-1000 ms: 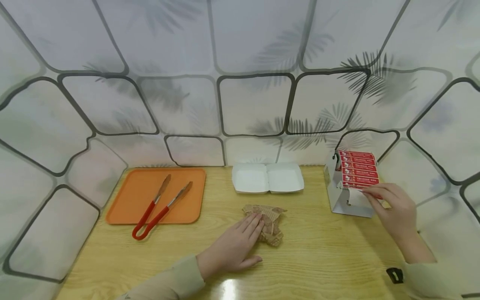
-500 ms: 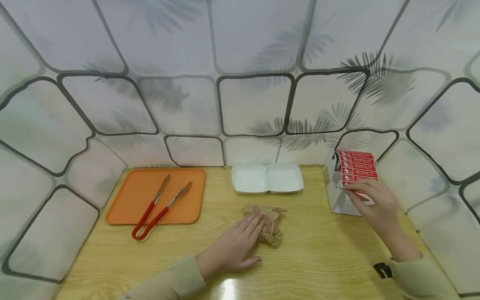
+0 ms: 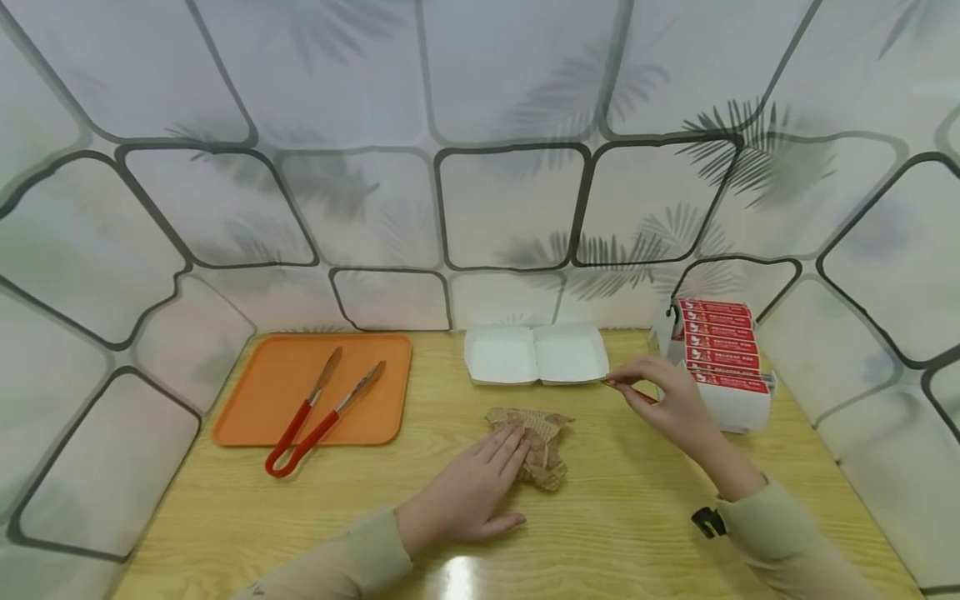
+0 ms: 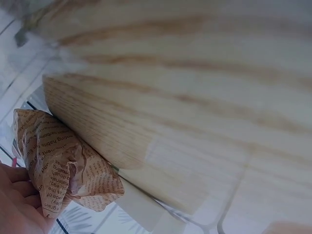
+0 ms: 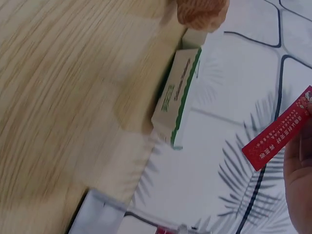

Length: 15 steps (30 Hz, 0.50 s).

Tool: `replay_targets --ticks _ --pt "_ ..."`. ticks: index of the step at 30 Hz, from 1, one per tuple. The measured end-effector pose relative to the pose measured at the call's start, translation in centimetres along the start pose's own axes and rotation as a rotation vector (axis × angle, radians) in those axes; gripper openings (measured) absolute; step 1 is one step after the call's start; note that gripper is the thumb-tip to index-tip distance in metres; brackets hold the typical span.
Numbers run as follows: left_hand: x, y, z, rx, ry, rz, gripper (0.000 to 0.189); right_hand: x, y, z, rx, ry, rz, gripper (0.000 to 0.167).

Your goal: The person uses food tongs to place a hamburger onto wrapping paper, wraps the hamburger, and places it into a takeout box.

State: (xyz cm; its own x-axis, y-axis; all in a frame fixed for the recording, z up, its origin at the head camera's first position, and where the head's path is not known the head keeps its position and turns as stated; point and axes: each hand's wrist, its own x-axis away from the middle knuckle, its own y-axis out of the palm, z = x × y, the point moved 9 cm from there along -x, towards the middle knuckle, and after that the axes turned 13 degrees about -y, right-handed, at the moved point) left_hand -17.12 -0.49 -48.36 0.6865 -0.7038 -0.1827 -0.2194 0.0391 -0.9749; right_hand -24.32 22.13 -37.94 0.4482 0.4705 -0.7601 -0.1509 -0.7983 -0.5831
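Observation:
A crumpled brown parcel in printed wrapping paper (image 3: pixel 546 454) lies mid-table. My left hand (image 3: pixel 468 492) rests on its left side with straight fingers; the left wrist view shows the printed paper (image 4: pixel 73 165) against the fingertips. Between thumb and fingers, my right hand (image 3: pixel 671 400) pinches a narrow red sticker (image 5: pixel 275 134) with white print, held above the table by the white box's right corner. Behind that hand stands a white label dispenser (image 3: pixel 738 408) carrying a roll of red stickers (image 3: pixel 720 337).
An unfolded white takeaway box (image 3: pixel 502 354) stands at the back, by the patterned wall (image 3: pixel 510 208). Over at the left, red-handled tongs (image 3: pixel 303 450) lie partly on an orange tray (image 3: pixel 255 383). The wooden table (image 3: pixel 607 517) shows in front.
My right hand has peeled a red sticker from the dispenser and moved left with it towards the white box. My left hand has stayed on the parcel.

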Motion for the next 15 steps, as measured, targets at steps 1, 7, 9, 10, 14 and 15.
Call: replay_targets --ticks 1,7,9,10,14,15 --pt "0.0 0.0 0.0 0.000 -0.001 -0.004 0.091 -0.2 0.5 0.0 -0.004 0.006 -0.013 0.039" --pt "-0.1 0.1 0.0 -0.003 -0.005 -0.016 0.092 -1.3 3.1 -0.1 -0.098 -0.035 -0.026 0.040" --pt "-0.1 -0.1 0.1 -0.009 -0.004 -0.008 0.092 -1.5 4.0 0.0 -0.136 -0.026 -0.042 0.038" --pt "-0.1 -0.1 0.1 -0.014 -0.002 -0.003 0.092 -1.6 4.4 0.2 -0.159 -0.017 -0.055 0.037" --pt "-0.1 -0.4 0.1 -0.022 -0.001 0.009 0.093 -2.0 6.3 0.7 -0.241 0.034 -0.112 0.034" --pt "-0.1 -0.4 0.2 -0.024 0.000 0.009 0.093 -2.2 6.8 0.9 -0.258 0.049 -0.128 0.033"
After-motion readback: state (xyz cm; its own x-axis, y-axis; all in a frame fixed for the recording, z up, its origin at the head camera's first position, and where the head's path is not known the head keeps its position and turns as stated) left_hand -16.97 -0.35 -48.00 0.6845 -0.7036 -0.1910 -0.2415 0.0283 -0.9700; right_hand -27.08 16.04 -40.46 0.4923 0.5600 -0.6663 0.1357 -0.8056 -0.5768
